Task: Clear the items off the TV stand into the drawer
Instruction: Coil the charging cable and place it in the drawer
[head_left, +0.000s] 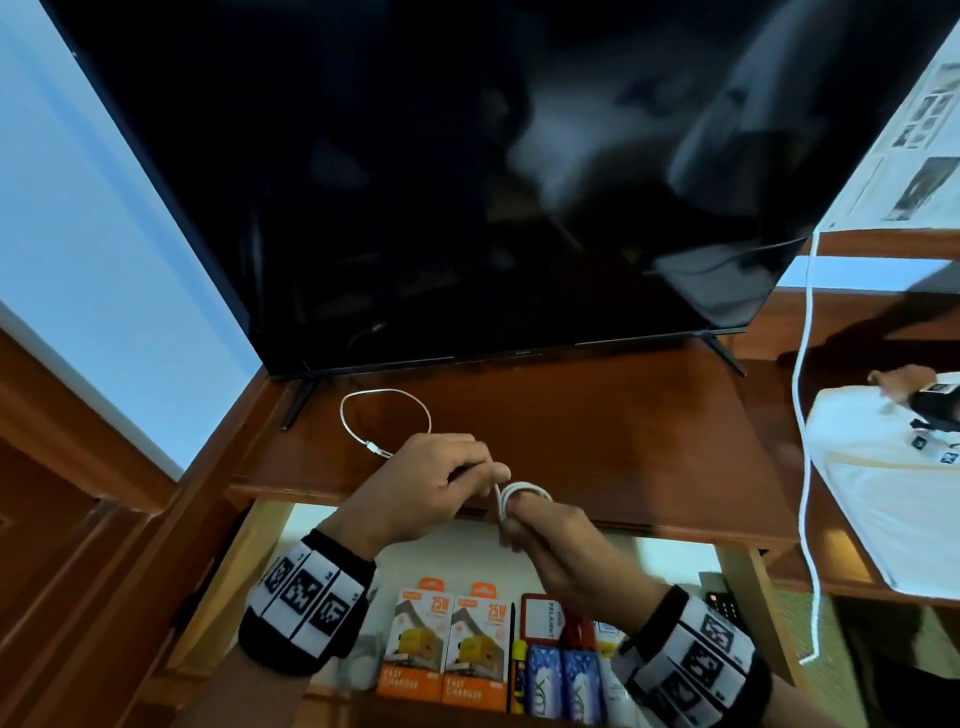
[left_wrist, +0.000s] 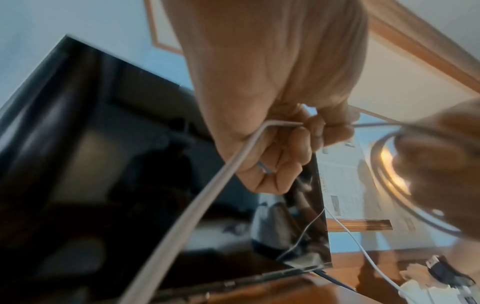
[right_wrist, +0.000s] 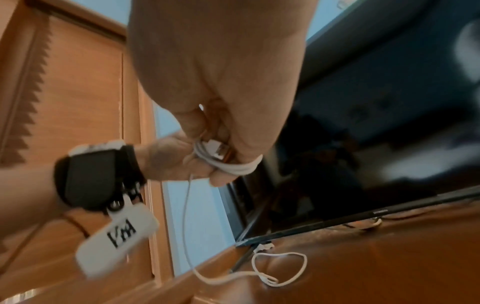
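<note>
A white charging cable lies partly looped on the brown TV stand top, in front of the black TV. My left hand pinches the cable's run between thumb and fingers. My right hand holds several coils of the same cable wound round its fingers, with the plug end tucked in the palm. The loose tail rests on the wood. Both hands hover over the stand's front edge, above the open drawer.
The drawer holds two orange charger boxes, blue packs, a red-edged card and other small items. A second white cord hangs at the right beside a mirror. A wooden door frame stands at the left.
</note>
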